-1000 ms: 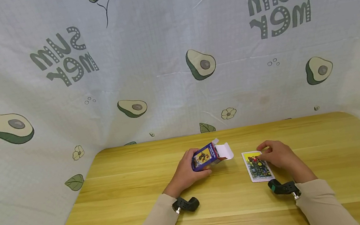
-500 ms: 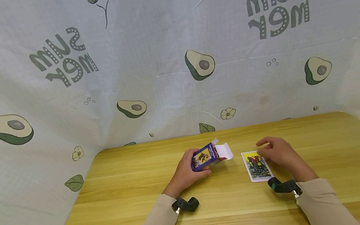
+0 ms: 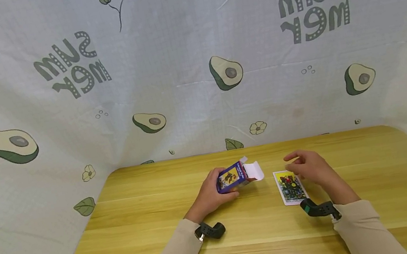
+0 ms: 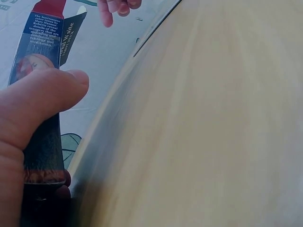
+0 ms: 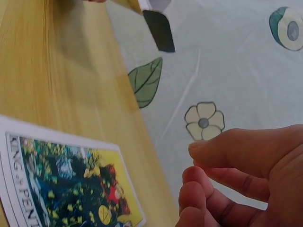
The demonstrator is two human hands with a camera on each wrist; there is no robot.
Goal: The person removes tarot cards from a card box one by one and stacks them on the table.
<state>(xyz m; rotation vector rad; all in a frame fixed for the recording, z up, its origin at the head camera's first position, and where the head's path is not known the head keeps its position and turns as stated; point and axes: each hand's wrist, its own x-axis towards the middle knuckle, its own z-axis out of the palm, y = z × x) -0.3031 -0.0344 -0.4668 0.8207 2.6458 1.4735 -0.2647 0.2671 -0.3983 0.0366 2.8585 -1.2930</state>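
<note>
My left hand (image 3: 210, 194) grips a blue tarot card box (image 3: 229, 178), its thumb along the narrow side in the left wrist view. The white end flap (image 3: 253, 171) of the box stands open towards the right. On the table lies a face-up tarot card (image 3: 292, 187) with a yellow top; part of "King of Pent…" can be read on it in the right wrist view. Whether more cards lie under it I cannot tell. Just above its upper right corner hovers my right hand (image 3: 310, 166), fingers loosely bent and holding nothing.
Both hands are over a wooden table (image 3: 155, 226). Behind it hangs a white cloth (image 3: 175, 59) printed with avocados and lettering, meeting the table's far edge. Each wrist carries a black camera mount, such as the right mount (image 3: 318, 209).
My right hand has let go of the tarot card's upper right edge and risen slightly, up and to the left. The left hand and the box have stayed in place.
</note>
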